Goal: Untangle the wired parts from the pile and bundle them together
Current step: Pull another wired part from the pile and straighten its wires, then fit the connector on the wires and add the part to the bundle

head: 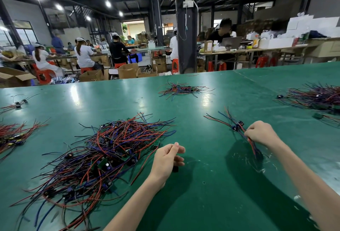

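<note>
A big tangled pile of wired parts (103,150), red, blue and black leads with small green boards, lies on the green table (211,184) at my left. My left hand (168,159) hovers just right of the pile, fingers loosely curled, holding nothing I can make out. My right hand (261,133) grips a small bundle of wired parts (236,126) by the leads; the free wire ends fan out to the upper left, and the red and black ends stick out below the fist.
Other wire heaps lie on the table: a small one (184,89) at the far middle, a large one (316,98) at the far right, and sorted bunches (14,135) at the left edge. People work at benches beyond the table's far edge.
</note>
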`<state>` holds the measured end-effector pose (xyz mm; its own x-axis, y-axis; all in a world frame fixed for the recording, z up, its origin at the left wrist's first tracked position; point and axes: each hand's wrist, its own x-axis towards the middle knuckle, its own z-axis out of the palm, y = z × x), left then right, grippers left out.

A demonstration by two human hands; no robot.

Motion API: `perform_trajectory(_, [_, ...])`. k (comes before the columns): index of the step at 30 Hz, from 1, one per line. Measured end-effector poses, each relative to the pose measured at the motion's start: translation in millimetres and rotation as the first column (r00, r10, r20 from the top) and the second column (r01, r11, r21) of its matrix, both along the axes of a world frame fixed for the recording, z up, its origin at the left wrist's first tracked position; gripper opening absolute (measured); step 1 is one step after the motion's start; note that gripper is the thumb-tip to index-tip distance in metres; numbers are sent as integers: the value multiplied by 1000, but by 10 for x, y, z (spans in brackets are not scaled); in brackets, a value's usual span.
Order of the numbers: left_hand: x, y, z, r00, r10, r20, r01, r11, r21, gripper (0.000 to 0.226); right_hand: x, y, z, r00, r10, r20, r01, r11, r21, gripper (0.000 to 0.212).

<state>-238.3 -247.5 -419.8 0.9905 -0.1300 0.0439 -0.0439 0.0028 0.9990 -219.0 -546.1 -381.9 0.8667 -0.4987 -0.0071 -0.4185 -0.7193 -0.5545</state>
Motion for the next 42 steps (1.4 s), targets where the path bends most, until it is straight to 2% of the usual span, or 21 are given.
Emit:
perform_trajectory(3, [-24,-7,-8,999,25,40,-28,998,55,31,-43,43,12,998,-51,-20,49,994,-99,17])
perform_trajectory(6, [-50,-8,-27,993,54,108,-71,985,156,29,-81,165,12,988,-78,135,110,964,-241,20])
perform_trajectory(8, [-64,-11,-33,986,67,154,-98,974,204,24,-79,281,-14,968,-46,249,110,961,-252,15])
perform_trajectory(11, [-79,-19,-44,947,98,305,-203,921,332,20,-68,492,-103,955,41,293,39,965,-260,12])
perform_trajectory(13, [-79,-1,-55,882,110,458,-346,812,470,17,-70,638,-176,951,110,290,-21,956,-294,11])
perform_trajectory(16, [-22,98,-43,780,29,626,-553,501,666,15,-90,819,-270,936,204,287,-99,935,-340,10])
perform_trajectory(19, [88,248,-29,797,47,602,-595,231,770,34,-116,958,-355,919,263,295,-156,927,-342,9])
perform_trajectory(21, [141,321,-31,827,69,558,-562,124,818,38,-132,1035,-400,909,292,298,-187,923,-335,9])
perform_trajectory(23, [169,352,-51,856,57,514,-517,69,853,33,-144,1086,-430,902,310,301,-200,917,-344,13])
perform_trajectory(25, [182,360,-64,862,51,505,-507,61,860,27,-154,1105,-438,893,322,315,-209,915,-344,15])
perform_trajectory(32, [161,339,-94,842,8,540,-537,119,835,20,-186,1115,-424,881,329,341,-217,920,-326,22])
perform_trajectory(36, [105,314,-76,822,-3,569,-559,183,808,21,-204,1126,-421,880,340,333,-231,917,-326,23])
perform_trajectory(38, [61,286,-39,795,-4,607,-586,254,769,20,-215,1131,-414,880,337,335,-233,920,-314,22])
perform_trajectory(40, [32,264,-17,739,23,673,-633,365,683,15,-228,1143,-408,880,335,338,-238,925,-296,20])
perform_trajectory(42, [12,253,11,694,112,711,-667,473,576,11,-236,1167,-405,879,346,329,-257,924,-284,19])
